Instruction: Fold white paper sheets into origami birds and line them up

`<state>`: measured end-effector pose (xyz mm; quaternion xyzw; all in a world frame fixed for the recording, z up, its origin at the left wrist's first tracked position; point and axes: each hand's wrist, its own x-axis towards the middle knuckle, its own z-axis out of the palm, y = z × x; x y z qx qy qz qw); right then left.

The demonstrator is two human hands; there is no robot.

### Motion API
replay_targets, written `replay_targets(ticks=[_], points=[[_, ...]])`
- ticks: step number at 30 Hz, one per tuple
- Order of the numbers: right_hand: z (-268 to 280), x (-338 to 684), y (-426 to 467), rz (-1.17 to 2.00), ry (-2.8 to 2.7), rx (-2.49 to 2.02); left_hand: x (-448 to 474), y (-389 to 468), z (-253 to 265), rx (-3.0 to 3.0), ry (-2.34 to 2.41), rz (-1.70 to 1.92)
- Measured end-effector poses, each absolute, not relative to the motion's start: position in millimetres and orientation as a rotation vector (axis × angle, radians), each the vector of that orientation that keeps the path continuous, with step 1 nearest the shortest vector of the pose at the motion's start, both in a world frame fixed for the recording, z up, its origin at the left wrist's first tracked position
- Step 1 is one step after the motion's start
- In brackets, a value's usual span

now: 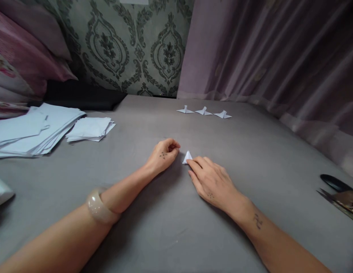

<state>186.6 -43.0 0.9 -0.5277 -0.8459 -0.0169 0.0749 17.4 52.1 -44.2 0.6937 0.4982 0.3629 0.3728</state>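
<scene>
A small white folded paper (187, 157), shaped like a triangle with its point away from me, lies on the grey surface between my hands. The fingertips of my right hand (212, 180) hold its right and near edge down, and the thumb lies a little closer to me. My left hand (164, 154) rests just to the left of the paper without touching it. Its fingers are curled in towards the thumb, with nothing showing in them. A pale bangle (101, 206) is on the left forearm.
Three folded paper pieces (203, 111) with spread wings stand in a row at the back. Stacks of large white sheets (51, 125) and small sheets (91, 129) lie at left. Scissors (337, 197) and a black object (336, 182) lie at far right.
</scene>
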Motion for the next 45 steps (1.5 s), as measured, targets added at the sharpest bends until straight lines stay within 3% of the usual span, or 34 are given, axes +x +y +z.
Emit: replay_targets(ticks=[11, 21, 36, 45], points=[[-0.4, 188.5, -40.6, 0.128, -2.436, -1.619, 22.5, 36.1, -22.5, 2.038, 1.287, 0.729], [-18.2, 198.7, -23.2, 0.524, -1.862, -1.650, 20.8, 31.6, -28.5, 2.119, 1.164, 0.698], [-15.1, 198.7, -30.0, 0.125, -2.208, -1.600, 28.9, 24.9, -19.4, 2.195, 1.153, 0.800], [-16.9, 198.8, -29.3, 0.148, -2.183, -1.625, 28.6, 20.8, -13.6, 2.253, 1.075, 0.910]])
